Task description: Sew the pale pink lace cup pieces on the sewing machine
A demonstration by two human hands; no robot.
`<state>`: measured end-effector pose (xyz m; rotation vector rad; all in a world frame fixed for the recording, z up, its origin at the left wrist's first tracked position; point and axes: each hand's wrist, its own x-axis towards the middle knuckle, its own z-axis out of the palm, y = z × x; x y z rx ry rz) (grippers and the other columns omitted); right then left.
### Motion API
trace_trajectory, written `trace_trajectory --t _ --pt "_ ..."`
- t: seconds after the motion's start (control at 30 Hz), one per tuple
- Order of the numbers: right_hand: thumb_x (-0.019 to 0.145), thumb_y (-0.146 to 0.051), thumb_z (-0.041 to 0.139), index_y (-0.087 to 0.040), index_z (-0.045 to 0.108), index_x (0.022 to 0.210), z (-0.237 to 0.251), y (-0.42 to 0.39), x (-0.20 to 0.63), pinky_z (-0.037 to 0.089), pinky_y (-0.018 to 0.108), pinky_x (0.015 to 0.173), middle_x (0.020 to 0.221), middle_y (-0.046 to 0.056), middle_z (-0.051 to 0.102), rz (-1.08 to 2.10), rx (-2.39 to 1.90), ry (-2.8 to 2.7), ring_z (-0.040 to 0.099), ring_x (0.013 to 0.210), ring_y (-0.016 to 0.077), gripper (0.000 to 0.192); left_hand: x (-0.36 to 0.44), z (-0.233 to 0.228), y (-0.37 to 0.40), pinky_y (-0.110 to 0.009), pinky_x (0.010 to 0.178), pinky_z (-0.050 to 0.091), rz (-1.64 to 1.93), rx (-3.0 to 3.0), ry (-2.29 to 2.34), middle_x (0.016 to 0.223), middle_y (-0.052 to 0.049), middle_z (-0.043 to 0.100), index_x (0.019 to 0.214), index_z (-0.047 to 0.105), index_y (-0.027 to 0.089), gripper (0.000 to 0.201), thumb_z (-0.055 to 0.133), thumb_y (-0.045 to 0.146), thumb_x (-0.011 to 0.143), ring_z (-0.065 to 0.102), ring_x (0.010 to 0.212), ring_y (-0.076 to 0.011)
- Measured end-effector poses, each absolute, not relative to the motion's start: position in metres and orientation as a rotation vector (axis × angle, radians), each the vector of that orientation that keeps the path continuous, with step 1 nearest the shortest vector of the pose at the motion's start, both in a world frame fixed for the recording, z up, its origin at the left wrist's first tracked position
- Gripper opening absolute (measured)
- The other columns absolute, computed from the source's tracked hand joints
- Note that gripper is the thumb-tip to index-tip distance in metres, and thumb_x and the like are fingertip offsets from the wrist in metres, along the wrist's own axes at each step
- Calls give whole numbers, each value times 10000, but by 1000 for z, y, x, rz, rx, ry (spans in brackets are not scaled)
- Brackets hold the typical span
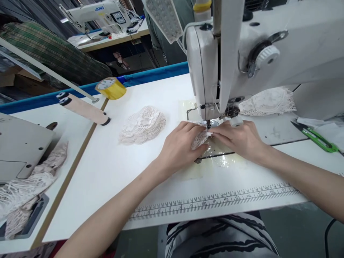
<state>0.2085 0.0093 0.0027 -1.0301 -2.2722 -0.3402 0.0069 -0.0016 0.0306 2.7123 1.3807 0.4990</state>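
A small piece of white lace (199, 139) lies under the needle of a white sewing machine (205, 71). My left hand (182, 145) is closed on the lace from the left, fingers over it and thumb at its near edge. From the right, my right hand (239, 138) pinches the lace edge with fingertips close to the presser foot (208, 124). My fingers partly cover the lace. Left of my hands is a stack of lace pieces (143, 123). More lace (268, 102) lies behind my right hand, under the machine arm.
Green thread snips (315, 136) lie at the right. Yellow tape (111, 88) and a thread cone (84, 109) are at the back left. A printed ruler (215, 201) runs along the front edge. Another machine (24, 147) with lace stands left; a person in plaid (53, 53) is beyond.
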Motion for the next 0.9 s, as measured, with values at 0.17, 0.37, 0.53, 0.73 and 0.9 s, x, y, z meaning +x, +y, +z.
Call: trace_trajectory --t 0.17,0.37,0.53,0.73,0.9 --pt "952 -361 417 -277 731 914 -1 12 207 244 255 456 578 -37 615 -252 -1228 -2209 422 429 96 327 23 19 10 -412 787 401 591 2772 1486 945 -37 687 933 685 194 227 644 380 809 519 980 -267" --pt "963 -400 378 -260 737 878 1 12 206 236 265 477 565 -19 590 -196 -1316 -2227 452 463 116 395 28 8 15 -378 758 374 681 2662 1565 869 -2 690 863 686 217 116 583 272 870 545 888 -216" --pt "960 -432 378 -220 730 835 0 12 204 240 262 468 531 -21 561 -144 -1337 -2193 418 433 111 430 25 13 14 -388 789 370 655 2676 1508 907 -2 691 884 693 218 131 643 323 824 547 904 -217" --pt "930 -391 484 -225 723 854 1 9 206 271 243 455 568 -34 624 -4 -1292 -2179 481 443 105 301 17 16 14 -390 804 378 662 2860 1332 963 -17 700 900 695 212 211 522 330 920 547 940 -215" --pt "916 -237 542 -225 714 861 4 -3 210 383 236 557 788 -30 718 -14 -1026 -2315 638 699 125 182 7 14 0 -388 826 392 616 3019 1218 1097 -13 681 1059 663 234 218 498 215 918 557 1015 -220"
